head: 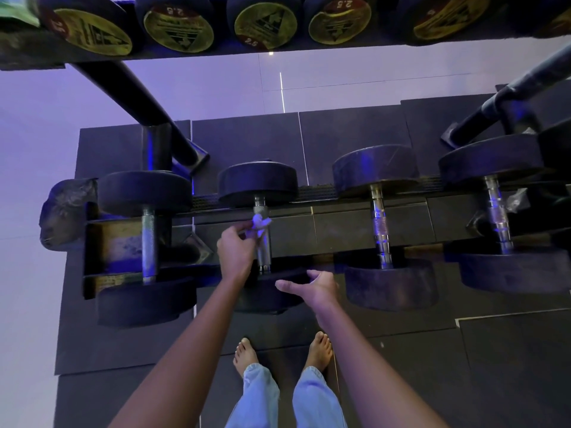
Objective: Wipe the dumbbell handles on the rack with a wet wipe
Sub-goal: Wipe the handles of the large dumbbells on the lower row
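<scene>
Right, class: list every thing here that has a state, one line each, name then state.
wet wipe: crumpled, against the handle of the second dumbbell from the left.
left hand: pinches the wet wipe.
right hand: open, holds nothing.
second dumbbell: lying across the lower rack.

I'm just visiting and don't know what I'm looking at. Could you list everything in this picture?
lower dumbbells: four, black heads with metal handles, side by side across the middle of the rack.
upper dumbbells: at least five, black with yellow end labels, along the top edge.
rack: one, black, holding both rows.
wet wipe: one, white, crumpled against the second lower handle from the left.
floor mats: several, dark, under the rack.
floor: pale tiles lit purple, beyond the mats.
trouser legs: two, light blue, bottom centre.
bare feet: two, on the mats.
left hand: pinches the wet wipe.
right hand: open, at that dumbbell's near head.
</scene>
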